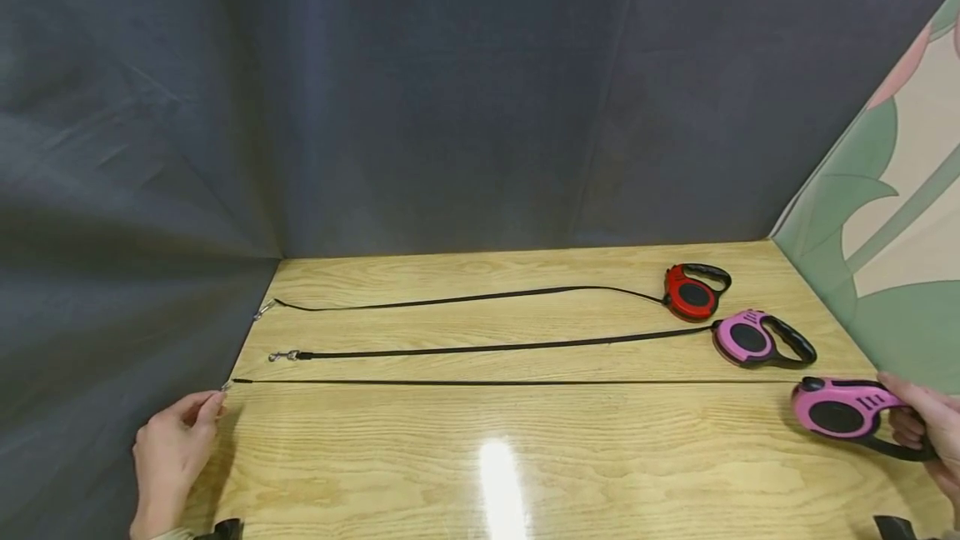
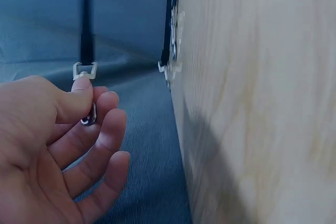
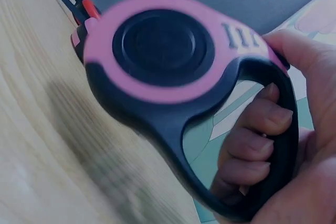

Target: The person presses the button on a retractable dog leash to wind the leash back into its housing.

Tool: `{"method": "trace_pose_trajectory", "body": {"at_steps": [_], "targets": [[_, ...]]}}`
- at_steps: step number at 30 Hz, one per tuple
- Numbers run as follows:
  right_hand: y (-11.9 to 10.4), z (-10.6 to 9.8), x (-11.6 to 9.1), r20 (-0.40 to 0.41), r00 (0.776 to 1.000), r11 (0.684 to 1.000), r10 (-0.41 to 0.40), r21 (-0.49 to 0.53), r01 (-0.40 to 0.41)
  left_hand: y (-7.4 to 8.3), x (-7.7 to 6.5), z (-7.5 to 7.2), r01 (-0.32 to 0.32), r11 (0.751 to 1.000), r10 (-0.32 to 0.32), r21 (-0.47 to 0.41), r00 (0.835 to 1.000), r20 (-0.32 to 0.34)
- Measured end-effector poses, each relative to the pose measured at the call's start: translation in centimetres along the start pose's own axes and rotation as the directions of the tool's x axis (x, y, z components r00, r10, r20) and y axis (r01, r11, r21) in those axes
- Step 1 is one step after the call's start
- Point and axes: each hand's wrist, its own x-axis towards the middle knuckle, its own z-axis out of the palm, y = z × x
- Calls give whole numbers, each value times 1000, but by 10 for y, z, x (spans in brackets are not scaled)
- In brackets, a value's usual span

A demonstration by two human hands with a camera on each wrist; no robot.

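1. Above the right side of the desk, the near pink reel is gripped by the fingers of the right hand.
2. By the desk's left edge, its clip is pinched in the fingers of the left hand.
3. Across the desk, its cord is stretched straight.
4. Toward the desk's back, a red reel and another pink reel are laid.

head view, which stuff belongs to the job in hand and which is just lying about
Job in hand:
Pink-and-black plastic retractable leash, gripped by the right hand
Its narrow black cord, drawn out straight
Its silver metal clip, pinched by the left hand

Untouched on the pale wooden table, perhaps related:
Red-and-black retractable leash
Second pink-and-black retractable leash
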Motion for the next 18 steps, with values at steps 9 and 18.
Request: {"method": "trace_pose_trajectory", "body": {"at_steps": [9,18], "targets": [[0,2,5,54,999,999,-7,49,4,5,-1,5,-45,999,45,-1,999,-18],[11,7,5,95,988,988,-126,106,116,7,-3,6,-43,999,43,1,999,-25]]}}
